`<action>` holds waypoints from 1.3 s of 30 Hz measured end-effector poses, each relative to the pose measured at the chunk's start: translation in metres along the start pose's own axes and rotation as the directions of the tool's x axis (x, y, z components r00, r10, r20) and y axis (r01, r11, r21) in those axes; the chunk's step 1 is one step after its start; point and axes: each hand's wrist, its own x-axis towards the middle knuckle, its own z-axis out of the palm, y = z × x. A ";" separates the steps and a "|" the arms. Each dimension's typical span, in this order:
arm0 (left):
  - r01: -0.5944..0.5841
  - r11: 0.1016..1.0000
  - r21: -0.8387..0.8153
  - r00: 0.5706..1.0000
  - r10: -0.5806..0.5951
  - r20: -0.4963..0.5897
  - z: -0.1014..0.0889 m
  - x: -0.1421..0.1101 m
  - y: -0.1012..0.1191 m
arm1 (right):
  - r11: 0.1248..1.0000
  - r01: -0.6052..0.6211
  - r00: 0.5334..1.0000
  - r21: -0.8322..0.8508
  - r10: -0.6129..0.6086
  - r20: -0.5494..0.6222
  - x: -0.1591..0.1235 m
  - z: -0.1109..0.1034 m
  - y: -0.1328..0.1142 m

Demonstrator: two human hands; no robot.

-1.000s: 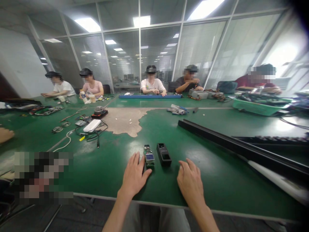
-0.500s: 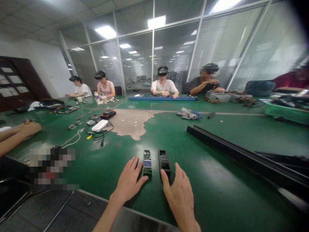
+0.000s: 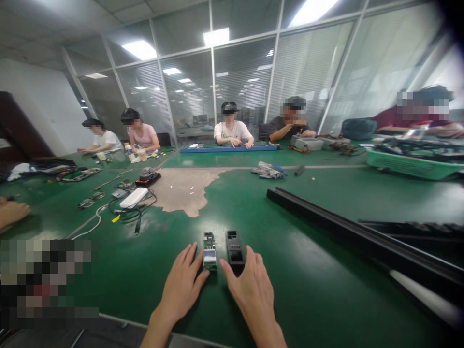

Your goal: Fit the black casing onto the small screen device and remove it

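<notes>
A small green circuit board (image 3: 209, 252) with a little screen lies on the green table, long side pointing away from me. To its right is a black plastic housing (image 3: 235, 246) with rectangular cut-outs, a narrow gap between the two. My left hand (image 3: 182, 279) rests on the table at the board's left side, fingers stretched out and thumb near its lower end. My right hand (image 3: 252, 285) is at the housing's right and near end, thumb and fingers apart around it. Neither hand grips anything; whether the fingertips touch the parts I cannot tell.
Long black rails (image 3: 348, 232) lie to the right. Ahead left are a white power bank-like block (image 3: 134, 198) with cables and a bare brown patch. Gloves (image 3: 268, 170) and a green basket (image 3: 413, 164) sit farther off. Several people sit across the table; another person's hand (image 3: 13, 212) shows at left.
The view has turned slightly to the right, so everything appears shifted left. My hands stay beside the board and the housing, which keep their places on the table.
</notes>
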 end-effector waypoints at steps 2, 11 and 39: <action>0.013 1.000 -0.002 1.000 -0.013 -0.015 -0.002 0.001 0.001 | 1.000 -0.010 1.000 -0.013 0.010 0.012 -0.001 0.001 -0.004; -0.008 0.999 -0.036 0.999 0.006 -0.049 -0.005 0.000 -0.001 | 0.987 0.008 0.992 0.158 0.012 -0.122 0.002 -0.006 -0.020; -0.029 0.997 -0.069 0.999 0.026 -0.037 -0.010 -0.006 -0.004 | 1.000 0.009 0.997 -0.003 -0.010 -0.081 -0.007 -0.009 -0.090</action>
